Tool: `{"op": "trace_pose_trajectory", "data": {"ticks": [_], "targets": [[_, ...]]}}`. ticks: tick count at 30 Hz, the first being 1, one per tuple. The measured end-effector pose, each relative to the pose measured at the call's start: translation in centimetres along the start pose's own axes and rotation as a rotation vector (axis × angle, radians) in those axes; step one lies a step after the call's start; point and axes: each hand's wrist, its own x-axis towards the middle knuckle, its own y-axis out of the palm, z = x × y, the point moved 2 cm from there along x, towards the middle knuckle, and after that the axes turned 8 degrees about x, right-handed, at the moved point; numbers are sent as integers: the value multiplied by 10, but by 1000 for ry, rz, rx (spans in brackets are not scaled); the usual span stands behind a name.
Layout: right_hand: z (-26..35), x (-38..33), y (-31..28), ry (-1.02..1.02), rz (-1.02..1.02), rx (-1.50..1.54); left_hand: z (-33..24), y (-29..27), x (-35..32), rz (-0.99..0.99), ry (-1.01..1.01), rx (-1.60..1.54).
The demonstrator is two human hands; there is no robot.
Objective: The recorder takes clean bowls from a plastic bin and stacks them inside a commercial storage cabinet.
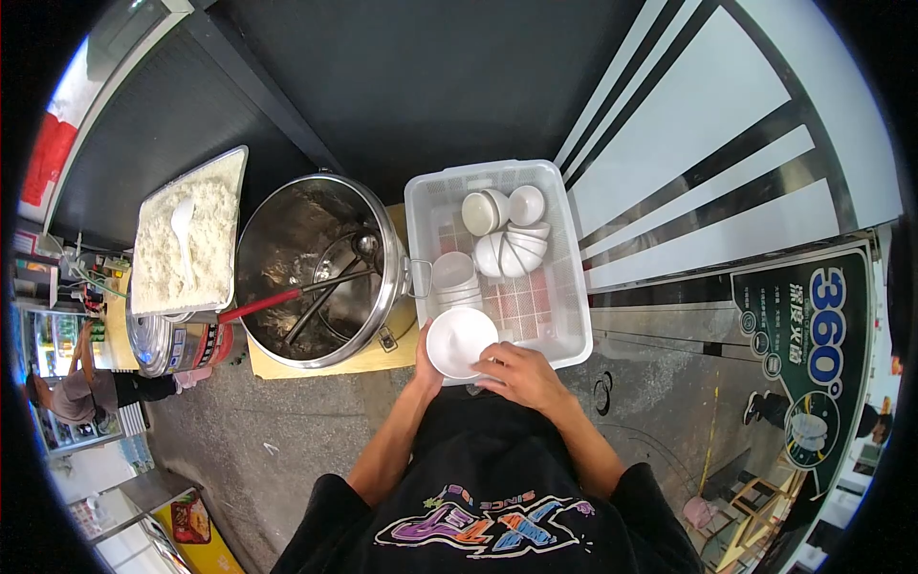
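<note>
A white bowl is held in front of me, over the near edge of a white plastic basket. My left hand grips the bowl's left side, its fingers partly hidden beneath. On the right rim rests my right hand, with bent fingers at the bowl's edge; whether it pinches a bowl or only touches it is hard to see. Inside the basket stand a stack of white bowls at the left and several nested white bowls farther back, some tipped on their sides.
Left of the basket, a large steel pot on a wooden surface holds ladles and a red-handled tool. A tray of white grains with a white spoon lies farther left. Dark wall panels rise behind; another person stands far left.
</note>
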Motion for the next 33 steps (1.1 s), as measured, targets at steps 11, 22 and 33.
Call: {"op": "trace_pose_trajectory", "data": {"ticks": [11,22,33], "targets": [[7,34,25,218,-7,-73,5,6,-8,-36,-48,22],[11,33,25,163,65,-100,19,-2,-12,-37,-30,-121],[-78,18,17,425,-295,212,32,-88,-28,-111,282,251]]}}
